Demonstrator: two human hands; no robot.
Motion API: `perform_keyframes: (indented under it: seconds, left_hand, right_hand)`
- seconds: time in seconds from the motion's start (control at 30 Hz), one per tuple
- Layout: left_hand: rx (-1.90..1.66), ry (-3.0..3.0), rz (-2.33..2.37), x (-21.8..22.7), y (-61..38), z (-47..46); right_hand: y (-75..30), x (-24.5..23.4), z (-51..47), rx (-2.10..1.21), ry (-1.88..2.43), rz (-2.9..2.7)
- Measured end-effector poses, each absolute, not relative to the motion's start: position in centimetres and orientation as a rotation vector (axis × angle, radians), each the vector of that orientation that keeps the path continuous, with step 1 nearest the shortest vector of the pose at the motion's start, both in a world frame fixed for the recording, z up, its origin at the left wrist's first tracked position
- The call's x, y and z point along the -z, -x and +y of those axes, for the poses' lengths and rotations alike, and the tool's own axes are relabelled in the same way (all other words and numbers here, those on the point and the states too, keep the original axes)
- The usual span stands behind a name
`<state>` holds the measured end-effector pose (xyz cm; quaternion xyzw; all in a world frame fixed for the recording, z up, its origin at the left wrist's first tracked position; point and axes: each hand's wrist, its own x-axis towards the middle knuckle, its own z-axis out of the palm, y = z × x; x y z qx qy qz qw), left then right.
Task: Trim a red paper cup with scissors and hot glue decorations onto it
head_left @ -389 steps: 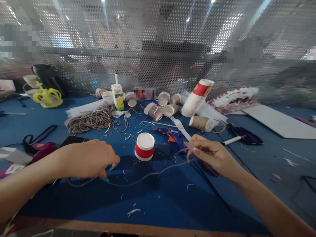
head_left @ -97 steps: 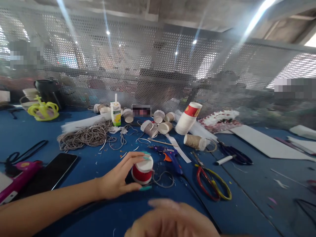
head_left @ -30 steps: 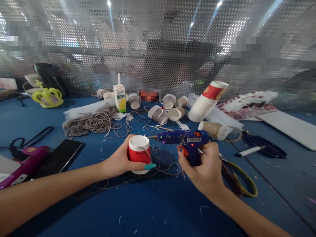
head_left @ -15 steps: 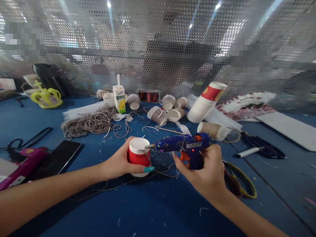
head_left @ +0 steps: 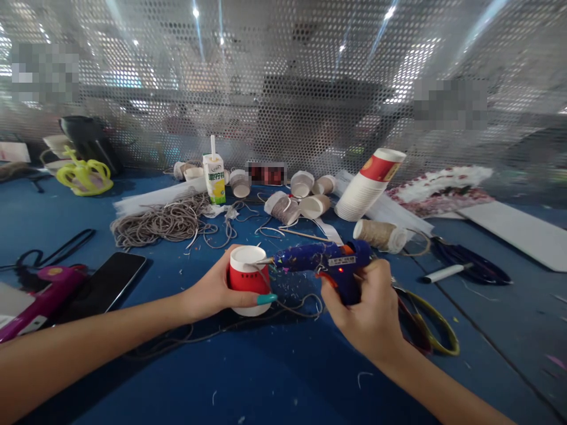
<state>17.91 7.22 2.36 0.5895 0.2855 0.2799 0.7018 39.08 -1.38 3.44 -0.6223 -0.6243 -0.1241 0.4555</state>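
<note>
My left hand (head_left: 212,292) grips a red paper cup (head_left: 245,277) that stands upside down on the blue table (head_left: 274,372), fingers wrapped round its side. My right hand (head_left: 370,310) is closed on a blue hot-glue gun (head_left: 325,260), a finger on its orange trigger. The gun's metal nozzle touches the cup near its upper rim. A thin grey cord (head_left: 292,307) runs from the cup and loops on the table under the gun.
A heap of cord (head_left: 157,221), a drink carton (head_left: 213,177), several small cups (head_left: 301,192), a tilted cup stack (head_left: 367,183) and a twine spool (head_left: 380,235) lie behind. Scissors (head_left: 432,330) and a marker (head_left: 443,273) lie to the right, a phone (head_left: 104,286) and a pink tool (head_left: 42,298) to the left.
My right hand picked up the glue gun and brought it left until its nozzle met the cup. My left hand has kept hold of the cup.
</note>
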Motion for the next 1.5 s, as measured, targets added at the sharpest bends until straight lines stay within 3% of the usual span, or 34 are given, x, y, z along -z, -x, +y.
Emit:
perform_keyframes:
  seconds: [1.1, 1.37, 1.5]
  left_hand:
    - [-0.641, -1.288, 0.673, -2.0, -17.9, 7.4]
    - [-0.664, -1.268, 0.705, -2.3, -18.0, 7.1]
    - [-0.706, -1.312, 0.73, -2.3, -18.1, 7.0]
  right_hand:
    - [-38.9, -4.1, -1.5, 0.373, 1.471, -1.632]
    - [-39.1, -3.4, -1.1, 0.319, 1.511, -1.523]
    - [-39.4, -3.0, -0.7, 0.132, 1.533, -1.376]
